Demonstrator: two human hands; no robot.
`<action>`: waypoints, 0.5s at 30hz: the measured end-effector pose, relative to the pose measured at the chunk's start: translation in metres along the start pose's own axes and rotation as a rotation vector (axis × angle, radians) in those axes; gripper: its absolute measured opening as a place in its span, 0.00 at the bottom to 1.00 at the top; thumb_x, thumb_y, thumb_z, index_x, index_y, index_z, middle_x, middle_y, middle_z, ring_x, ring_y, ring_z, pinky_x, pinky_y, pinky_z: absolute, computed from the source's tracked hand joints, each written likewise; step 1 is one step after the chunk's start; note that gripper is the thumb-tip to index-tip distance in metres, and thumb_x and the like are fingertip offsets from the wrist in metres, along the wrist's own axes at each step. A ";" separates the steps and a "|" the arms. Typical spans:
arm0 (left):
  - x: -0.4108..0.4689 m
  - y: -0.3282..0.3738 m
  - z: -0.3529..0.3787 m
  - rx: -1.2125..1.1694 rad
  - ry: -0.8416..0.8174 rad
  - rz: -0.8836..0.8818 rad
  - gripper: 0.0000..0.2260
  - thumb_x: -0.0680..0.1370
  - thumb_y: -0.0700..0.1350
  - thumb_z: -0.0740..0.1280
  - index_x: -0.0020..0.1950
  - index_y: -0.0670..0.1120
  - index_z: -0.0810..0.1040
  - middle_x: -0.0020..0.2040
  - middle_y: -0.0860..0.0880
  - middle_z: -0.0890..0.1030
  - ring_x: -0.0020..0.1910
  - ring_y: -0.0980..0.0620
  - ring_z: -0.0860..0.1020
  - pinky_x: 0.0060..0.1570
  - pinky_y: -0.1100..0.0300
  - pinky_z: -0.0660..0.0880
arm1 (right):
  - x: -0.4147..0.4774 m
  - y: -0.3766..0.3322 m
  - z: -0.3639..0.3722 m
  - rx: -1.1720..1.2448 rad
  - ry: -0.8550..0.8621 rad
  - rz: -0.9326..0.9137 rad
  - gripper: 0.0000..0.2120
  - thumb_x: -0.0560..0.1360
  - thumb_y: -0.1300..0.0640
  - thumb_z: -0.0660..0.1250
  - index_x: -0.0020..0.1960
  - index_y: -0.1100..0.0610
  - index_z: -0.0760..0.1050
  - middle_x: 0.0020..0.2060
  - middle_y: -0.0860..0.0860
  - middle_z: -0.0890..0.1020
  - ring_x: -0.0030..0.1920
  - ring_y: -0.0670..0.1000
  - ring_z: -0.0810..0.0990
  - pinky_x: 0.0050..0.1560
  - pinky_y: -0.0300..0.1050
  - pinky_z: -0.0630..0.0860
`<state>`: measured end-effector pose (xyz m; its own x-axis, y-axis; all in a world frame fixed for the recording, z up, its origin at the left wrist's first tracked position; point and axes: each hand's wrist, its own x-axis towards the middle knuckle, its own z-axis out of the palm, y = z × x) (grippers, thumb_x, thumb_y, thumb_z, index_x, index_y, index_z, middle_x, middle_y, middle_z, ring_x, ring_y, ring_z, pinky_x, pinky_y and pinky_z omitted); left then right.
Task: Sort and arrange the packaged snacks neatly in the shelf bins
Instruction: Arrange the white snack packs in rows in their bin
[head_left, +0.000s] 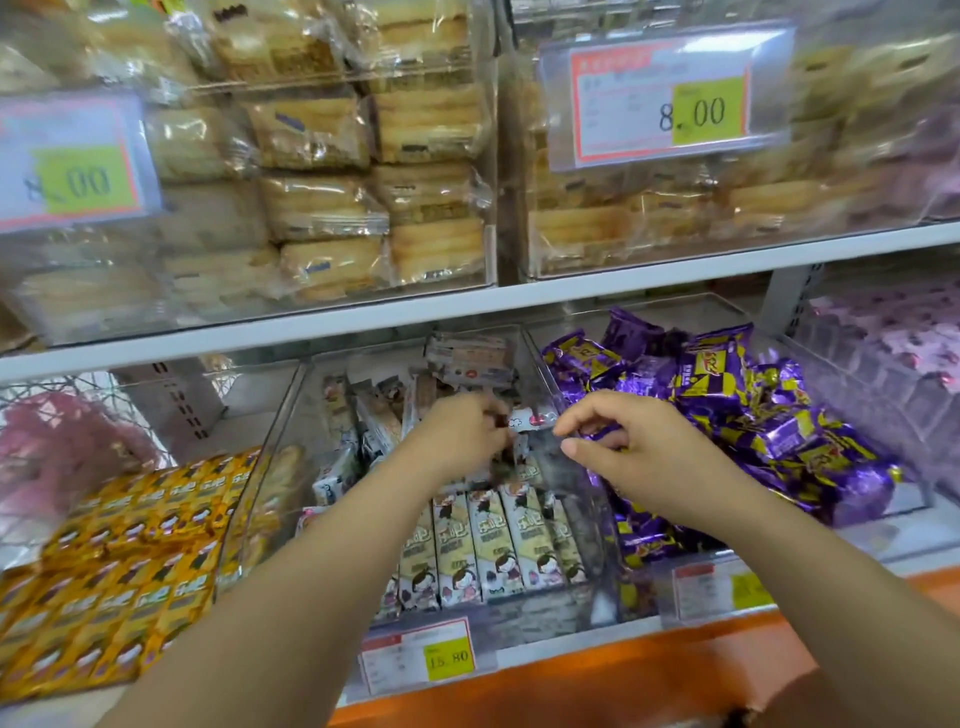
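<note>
White cartoon-printed snack packet (535, 419) sits above the middle clear plastic bin (540, 616), pinched in the grip of the left hand (462, 434). I cannot tell whether the right hand (644, 452) grips it too. Mid-sort, it likely needs slotting into the near row (498, 540).

bright, even shop light falls from above, with hardly any hard shadows; only a soft dimness sits under the white shelf edge (571, 293), at the back of the lower bins. the clear bin fronts above it are hazed with white glare, and the price tag holder (670, 98) near the upper right corner shines pale. the purple wrappers (753, 415) throw small glints. the left hand (457, 431) and the small packet (530, 420) it grips are smeared by motion; the right hand (639, 447) is sharper. the gold packets (119, 566) at the left edge and the pink packs (893, 338) at the right edge are blurred. the wide lens bends the shelf edge and stretches the corners.
</note>
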<state>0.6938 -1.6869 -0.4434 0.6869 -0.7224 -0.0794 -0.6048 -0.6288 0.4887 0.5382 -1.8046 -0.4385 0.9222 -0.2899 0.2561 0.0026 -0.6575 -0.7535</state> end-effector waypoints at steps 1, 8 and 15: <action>0.008 0.002 0.003 0.060 0.010 0.015 0.15 0.80 0.47 0.63 0.66 0.46 0.73 0.62 0.45 0.78 0.57 0.46 0.77 0.46 0.62 0.70 | 0.000 0.000 -0.001 0.005 -0.010 -0.006 0.06 0.75 0.58 0.67 0.45 0.48 0.77 0.41 0.41 0.78 0.36 0.33 0.74 0.32 0.27 0.68; 0.042 0.009 0.020 0.152 -0.021 0.059 0.26 0.76 0.46 0.69 0.73 0.45 0.66 0.71 0.44 0.70 0.67 0.46 0.71 0.62 0.58 0.67 | 0.003 0.004 -0.004 0.013 -0.048 -0.025 0.06 0.75 0.57 0.68 0.47 0.47 0.78 0.49 0.43 0.79 0.42 0.36 0.75 0.41 0.28 0.72; 0.029 0.001 0.004 -0.073 0.153 0.061 0.16 0.75 0.48 0.67 0.64 0.50 0.76 0.61 0.50 0.77 0.48 0.56 0.72 0.41 0.67 0.68 | 0.002 0.005 -0.004 0.047 -0.052 -0.028 0.07 0.75 0.58 0.68 0.46 0.46 0.77 0.47 0.42 0.78 0.43 0.38 0.76 0.37 0.28 0.70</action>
<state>0.7116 -1.7099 -0.4490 0.7062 -0.7032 0.0825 -0.6203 -0.5582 0.5510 0.5381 -1.8116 -0.4396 0.9405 -0.2342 0.2463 0.0456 -0.6311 -0.7743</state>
